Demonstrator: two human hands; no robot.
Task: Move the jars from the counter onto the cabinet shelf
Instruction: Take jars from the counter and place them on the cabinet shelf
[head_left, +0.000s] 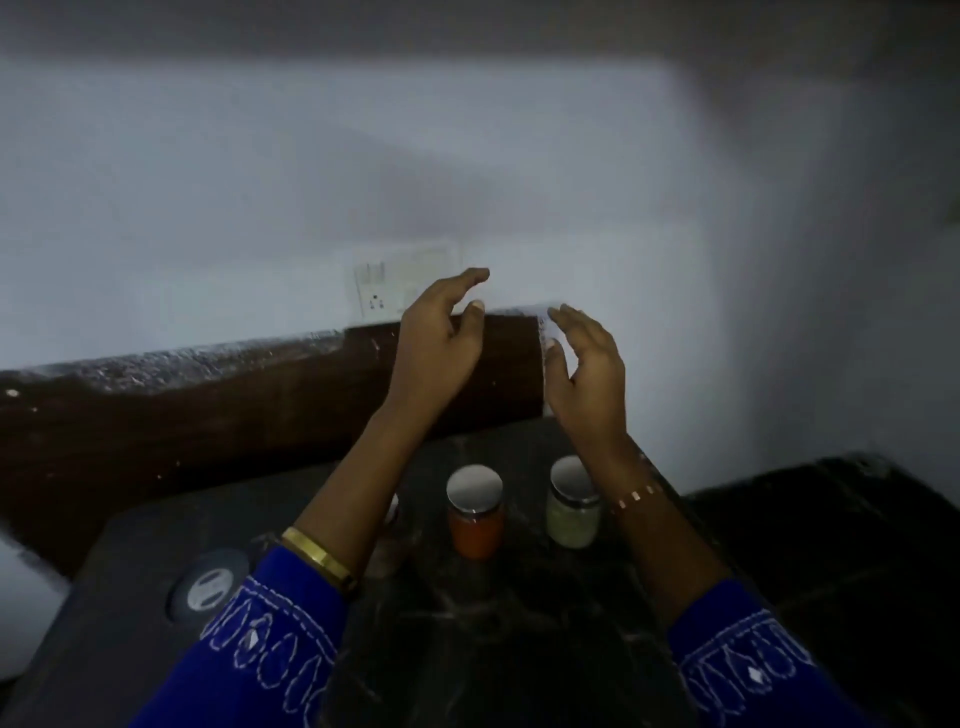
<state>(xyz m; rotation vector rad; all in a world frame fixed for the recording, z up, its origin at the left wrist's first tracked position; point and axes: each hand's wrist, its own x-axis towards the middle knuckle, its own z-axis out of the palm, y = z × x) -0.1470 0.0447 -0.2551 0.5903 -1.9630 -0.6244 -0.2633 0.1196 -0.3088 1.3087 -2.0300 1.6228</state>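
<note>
Three jars with shiny metal lids stand on the dark stone counter (519, 613). The jar with orange-red contents (475, 512) is in the middle. A jar with pale contents (571, 506) stands to its right, partly behind my right forearm. A third jar (390, 514) is mostly hidden behind my left forearm. My left hand (441, 343) and my right hand (587, 371) are raised above and beyond the jars, palms facing each other, fingers apart and holding nothing. No cabinet shelf is in view.
A dark brown backsplash (208, 415) runs behind the counter under a pale wall with a socket plate (379, 291). A round metal-centred fitting (208, 584) sits in the counter at the left. A darker low surface (831, 545) lies to the right.
</note>
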